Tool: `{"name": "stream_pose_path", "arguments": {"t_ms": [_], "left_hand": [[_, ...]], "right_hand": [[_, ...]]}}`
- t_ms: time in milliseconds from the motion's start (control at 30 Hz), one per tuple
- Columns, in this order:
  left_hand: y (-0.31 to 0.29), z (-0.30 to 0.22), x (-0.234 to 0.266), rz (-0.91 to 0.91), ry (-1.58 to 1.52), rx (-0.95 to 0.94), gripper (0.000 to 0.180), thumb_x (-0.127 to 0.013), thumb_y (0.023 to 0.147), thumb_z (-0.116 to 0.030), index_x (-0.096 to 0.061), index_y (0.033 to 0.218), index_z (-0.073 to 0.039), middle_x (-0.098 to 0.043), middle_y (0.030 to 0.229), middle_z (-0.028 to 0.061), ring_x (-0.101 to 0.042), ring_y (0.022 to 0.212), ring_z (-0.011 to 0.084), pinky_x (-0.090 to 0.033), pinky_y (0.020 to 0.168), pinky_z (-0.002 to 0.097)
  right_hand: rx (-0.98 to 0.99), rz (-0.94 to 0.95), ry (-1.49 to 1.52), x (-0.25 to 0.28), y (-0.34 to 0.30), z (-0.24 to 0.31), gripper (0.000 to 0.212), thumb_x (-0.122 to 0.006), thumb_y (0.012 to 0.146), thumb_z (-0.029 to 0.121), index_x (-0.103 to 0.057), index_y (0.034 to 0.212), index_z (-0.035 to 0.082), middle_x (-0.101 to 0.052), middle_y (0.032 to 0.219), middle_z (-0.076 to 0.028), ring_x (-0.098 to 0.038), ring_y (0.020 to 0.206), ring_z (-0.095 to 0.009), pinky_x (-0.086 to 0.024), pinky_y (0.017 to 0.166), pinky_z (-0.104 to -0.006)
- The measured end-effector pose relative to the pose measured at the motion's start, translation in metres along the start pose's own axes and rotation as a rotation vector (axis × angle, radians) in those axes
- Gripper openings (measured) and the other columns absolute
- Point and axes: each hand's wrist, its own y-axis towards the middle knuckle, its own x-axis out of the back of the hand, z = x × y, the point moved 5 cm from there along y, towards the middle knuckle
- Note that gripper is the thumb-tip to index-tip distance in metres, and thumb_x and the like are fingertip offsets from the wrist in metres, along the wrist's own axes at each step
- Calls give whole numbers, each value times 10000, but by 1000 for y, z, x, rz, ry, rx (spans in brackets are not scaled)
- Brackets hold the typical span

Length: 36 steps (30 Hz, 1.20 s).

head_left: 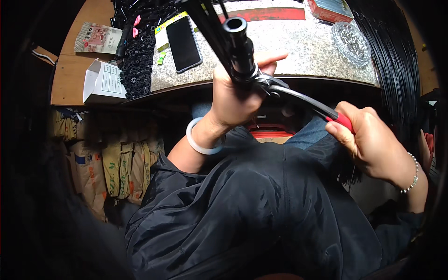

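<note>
My left hand [233, 105], with a pale bangle at its wrist, is closed around a black umbrella frame [235, 46]. The frame's hollow round end points up at me, and its long dark ribs run off the top edge. One finger sticks out to the right behind the shaft. In my right hand [375, 140], which wears a beaded bracelet, are pliers [303, 99] with red grips. Their metal jaws meet the frame's collar just beside my left hand; whether they bite on a rib or a wire there is too small to tell.
A phone [183, 44] lies on the speckled tabletop [298, 51], near a glass ashtray [351, 44] and a red box [330, 10]. Black ribs [396, 60] hang over the right edge. Small black parts [136, 70] and a white carton [105, 80] are at left; packed sacks [88, 163] stand below.
</note>
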Motion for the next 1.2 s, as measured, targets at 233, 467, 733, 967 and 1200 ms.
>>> {"name": "stream_pose_path", "arguments": {"t_ms": [233, 467, 733, 967, 1200], "left_hand": [[4, -2, 3, -135, -291, 143, 263, -509, 922, -60, -580, 1142, 66, -498, 561, -28, -421, 458, 17, -312, 428, 163], [6, 0, 6, -112, -136, 243, 299, -549, 916, -117, -572, 1148, 70, -435, 479, -59, -353, 381, 1, -241, 376, 166], [7, -4, 0, -137, -162, 212, 260, -551, 915, -128, -616, 1076, 66, -431, 468, -66, -360, 376, -1, -224, 369, 164], [4, -2, 1, -211, -176, 251, 161, -587, 885, -89, -661, 952, 37, -490, 540, -45, -415, 472, 18, -319, 449, 198], [0, -2, -25, -182, -164, 132, 89, -611, 796, 12, -659, 854, 60, -649, 760, 76, -593, 688, 116, -499, 696, 274]], "right_hand": [[291, -263, 198, -11, 5, -18, 154, -585, 842, 35, -444, 900, 14, -448, 736, -49, -394, 598, -134, -358, 567, -243], [573, -757, -232, -1, -3, -11, 240, -712, 676, -7, -584, 877, 29, -499, 805, -115, -527, 651, -225, -418, 562, -283], [593, -1016, -776, 2, -22, 15, 271, -754, 645, 103, -661, 900, 96, -544, 855, -82, -552, 706, -215, -441, 577, -311], [523, -811, -259, 4, -9, -6, 342, -781, 639, 126, -644, 938, 30, -514, 847, -96, -545, 726, -220, -437, 614, -286], [710, -894, 518, -36, 44, 15, 247, -718, 753, 10, -672, 995, -10, -551, 802, -27, -515, 800, -139, -409, 777, -260]]}}
